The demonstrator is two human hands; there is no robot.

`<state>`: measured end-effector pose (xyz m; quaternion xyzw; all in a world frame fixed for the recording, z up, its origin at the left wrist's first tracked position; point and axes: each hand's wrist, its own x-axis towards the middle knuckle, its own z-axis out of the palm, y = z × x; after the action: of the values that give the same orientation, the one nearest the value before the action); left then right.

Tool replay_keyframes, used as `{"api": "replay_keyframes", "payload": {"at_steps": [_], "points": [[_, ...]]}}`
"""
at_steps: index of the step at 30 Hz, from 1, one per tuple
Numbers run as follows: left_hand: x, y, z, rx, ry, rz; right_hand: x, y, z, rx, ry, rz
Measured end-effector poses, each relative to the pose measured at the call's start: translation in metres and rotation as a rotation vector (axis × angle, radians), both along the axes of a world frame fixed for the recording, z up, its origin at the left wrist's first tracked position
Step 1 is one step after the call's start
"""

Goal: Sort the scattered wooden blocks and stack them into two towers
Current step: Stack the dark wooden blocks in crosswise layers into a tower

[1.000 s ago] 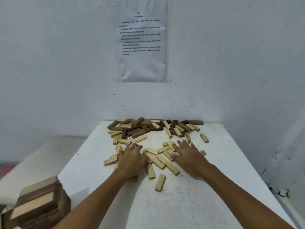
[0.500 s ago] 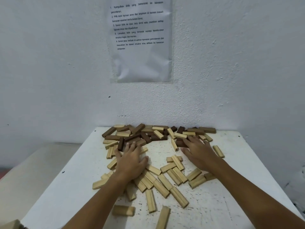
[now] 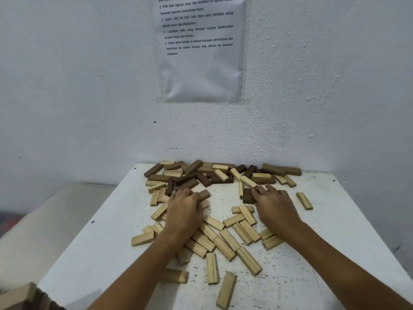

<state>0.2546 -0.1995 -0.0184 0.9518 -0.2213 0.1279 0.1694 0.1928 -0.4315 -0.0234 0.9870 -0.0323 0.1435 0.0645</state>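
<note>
1. Nearest, at the lower left corner: part of a stack of blocks (image 3: 20, 296), light on top and dark beneath, cut off by the frame edge.
2. Next, on the white counter (image 3: 324, 253), speckled with dark flecks: loose light blocks (image 3: 225, 243) lying flat at mixed angles between the two forearms, with one stray light block (image 3: 226, 293) closest to the front edge.
3. Left hand (image 3: 183, 211) palm down on the counter amid the light blocks, its fingers (image 3: 190, 193) curled over at the tips against a small dark block (image 3: 204, 194); cannot tell whether that block is truly gripped or only touched.
4. Right hand (image 3: 273, 209) also palm down, fingers bent at the tips onto a dark block (image 3: 248, 195) and beside a light one at the edge of the far heap; again cannot tell whether anything is pinched.
5. Off to the right, well apart from the rest: a single light block (image 3: 304, 200) lying alone.
6. Farther back, against the wall: a mixed heap (image 3: 214, 174) of dark and light blocks, piled across one another along the far edge of the counter.
7. To the left, lower than the counter: a pale surface (image 3: 44, 211), blurred.
8. Farthest: a rough white wall (image 3: 78, 86) carrying a printed sheet (image 3: 201, 70) in a clear sleeve, its top cut off by the frame.
</note>
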Motion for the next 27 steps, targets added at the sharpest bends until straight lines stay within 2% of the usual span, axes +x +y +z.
{"api": "replay_keyframes", "payload": {"at_steps": [4,8,11,15,17,19,23,27], "points": [[0.002,-0.004,0.006,-0.057,0.087,0.040,-0.010,0.004,0.001,0.004,-0.115,0.071],[0.002,-0.004,0.013,-0.098,0.105,0.057,-0.020,0.010,0.002,0.037,-0.142,0.109],[0.004,-0.004,0.012,-0.153,0.084,0.036,-0.023,0.012,0.005,0.067,-0.104,0.101],[-0.004,-0.006,0.014,-0.244,-0.013,-0.042,-0.027,0.017,0.015,0.065,0.038,0.007],[-0.011,-0.009,0.016,-0.287,-0.036,-0.065,-0.027,0.018,0.016,0.110,0.036,-0.022],[-0.018,-0.011,0.018,-0.323,-0.051,-0.081,-0.028,0.021,0.020,0.209,-0.021,-0.047],[-0.036,-0.007,0.022,-0.365,-0.055,-0.098,-0.042,0.034,0.036,0.553,-0.153,-0.030],[-0.067,0.002,0.025,-0.392,-0.063,-0.120,-0.068,0.054,0.049,0.774,-0.130,0.047]]}}
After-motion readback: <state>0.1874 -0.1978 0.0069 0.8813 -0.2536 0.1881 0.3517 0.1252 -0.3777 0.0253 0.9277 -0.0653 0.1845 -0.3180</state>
